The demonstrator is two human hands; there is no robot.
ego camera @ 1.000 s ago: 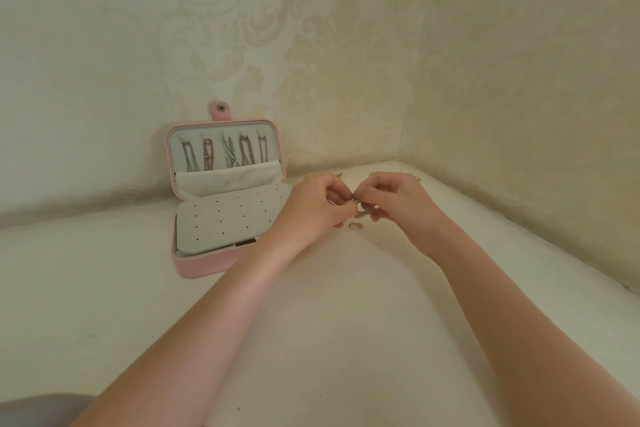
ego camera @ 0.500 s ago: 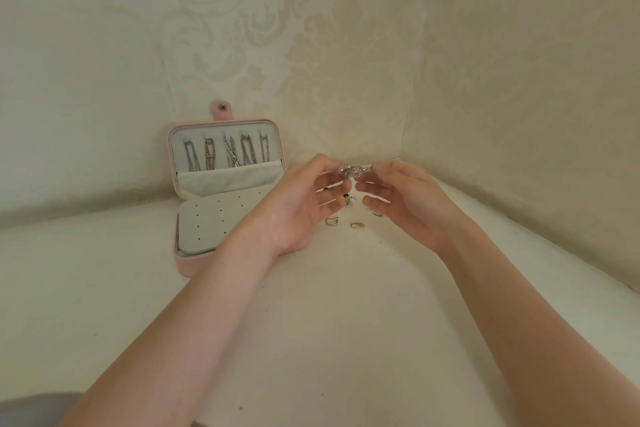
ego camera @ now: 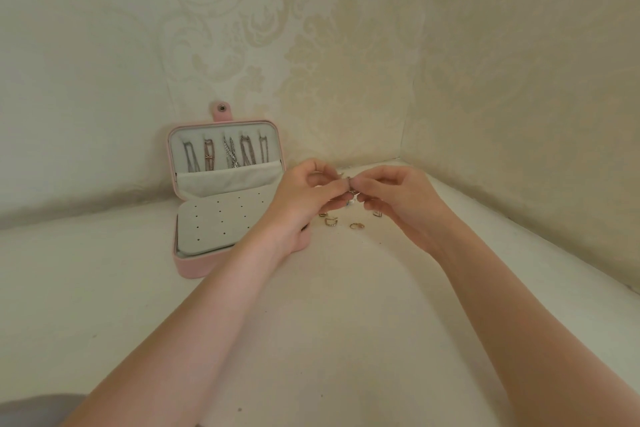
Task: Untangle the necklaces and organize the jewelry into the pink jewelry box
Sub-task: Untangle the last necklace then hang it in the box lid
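My two bare forearms are reaching in from the near edge of the white table (ego camera: 346,340), crossing its middle toward the far corner where the two patterned walls (ego camera: 346,62) are meeting. A grey patch, too blurred to name, is showing at the near left corner.

My left hand (ego camera: 298,204) is hovering just above the table with its fingertips curled in, and my right hand (ego camera: 398,201) is facing it, fingers curled the same way. Both are pinching one small tangled piece of jewelry (ego camera: 351,191) between thumb and fingertips, holding it off the surface between the hands. It is silvery, with a tiny pale bead hanging under it; I cannot tell what kind of piece it is.

Beneath and just behind my fingers, a few small gold rings (ego camera: 331,221) are lying loose on the table, one (ego camera: 356,226) slightly right of the others, and another small piece (ego camera: 377,214) is peeking out under my right hand.

Left of my left hand, the pink jewelry box (ego camera: 194,267) is standing open near the far edge, its lid leaning up against the wall. My left wrist is covering its near right corner. The pale perforated panel (ego camera: 221,222) is lying flat in the base. In the lid, five necklaces (ego camera: 228,156) are hanging side by side from hooks, their lower ends tucked into a pale pocket (ego camera: 228,178). The snap tab (ego camera: 221,111) is sticking up above the lid.
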